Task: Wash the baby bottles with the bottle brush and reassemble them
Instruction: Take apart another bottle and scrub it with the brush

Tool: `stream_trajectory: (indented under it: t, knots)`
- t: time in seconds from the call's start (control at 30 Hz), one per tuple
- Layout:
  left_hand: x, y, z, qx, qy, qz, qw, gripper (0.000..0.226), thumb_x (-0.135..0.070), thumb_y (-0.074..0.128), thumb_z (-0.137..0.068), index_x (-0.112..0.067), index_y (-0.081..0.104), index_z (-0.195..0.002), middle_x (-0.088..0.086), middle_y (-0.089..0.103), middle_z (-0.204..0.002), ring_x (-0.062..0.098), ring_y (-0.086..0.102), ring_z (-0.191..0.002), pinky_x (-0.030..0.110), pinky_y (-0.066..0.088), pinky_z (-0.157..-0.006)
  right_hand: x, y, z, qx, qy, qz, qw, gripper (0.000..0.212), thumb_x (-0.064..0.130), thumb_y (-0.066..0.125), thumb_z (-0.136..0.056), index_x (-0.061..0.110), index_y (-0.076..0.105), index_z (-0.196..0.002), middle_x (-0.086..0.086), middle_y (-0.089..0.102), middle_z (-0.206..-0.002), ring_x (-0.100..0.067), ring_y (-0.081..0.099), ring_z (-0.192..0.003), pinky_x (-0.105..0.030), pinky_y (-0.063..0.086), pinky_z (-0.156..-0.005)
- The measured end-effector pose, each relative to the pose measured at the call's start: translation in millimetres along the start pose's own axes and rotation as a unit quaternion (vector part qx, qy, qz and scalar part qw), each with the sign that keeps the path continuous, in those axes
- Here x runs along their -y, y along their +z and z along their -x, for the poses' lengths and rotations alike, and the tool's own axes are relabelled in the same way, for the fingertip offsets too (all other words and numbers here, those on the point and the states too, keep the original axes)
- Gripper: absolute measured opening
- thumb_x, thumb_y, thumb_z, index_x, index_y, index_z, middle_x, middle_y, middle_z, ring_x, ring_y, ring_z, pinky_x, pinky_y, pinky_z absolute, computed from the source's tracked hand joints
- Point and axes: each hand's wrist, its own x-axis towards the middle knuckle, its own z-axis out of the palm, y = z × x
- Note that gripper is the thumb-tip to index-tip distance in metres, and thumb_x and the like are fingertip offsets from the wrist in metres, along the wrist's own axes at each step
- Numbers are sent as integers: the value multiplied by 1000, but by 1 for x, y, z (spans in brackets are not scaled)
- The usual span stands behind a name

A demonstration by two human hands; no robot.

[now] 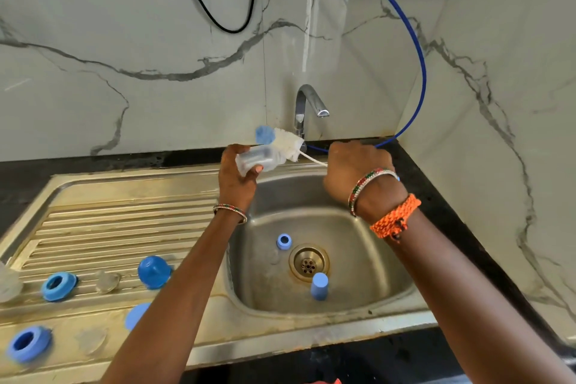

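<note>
Clear bottle (260, 159) within left fingers (257, 169)

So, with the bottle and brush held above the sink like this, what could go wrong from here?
The left hand grips the clear bottle only near its base, so it might slip and drop into the sink. The brush, held by the right hand, is outside the bottle; its bristles could flick water onto the wall. Two small blue parts lie beside the open drain and could get knocked about.
</note>
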Motion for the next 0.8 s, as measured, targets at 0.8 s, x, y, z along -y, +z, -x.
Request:
stream_trajectory:
  t: [0.8]
  knots:
    - [-31, -2, 5, 34, -539, 360, 760, 28, -16, 65, -87, -3, 52, -107, 21, 50, -101, 32, 55, -78, 25, 54, -43, -1, 112, 2, -70, -50, -36, 996, 55, 8, 33, -96, 17, 20, -149, -11, 58, -113, -30, 61, -99, -32, 42, -72]
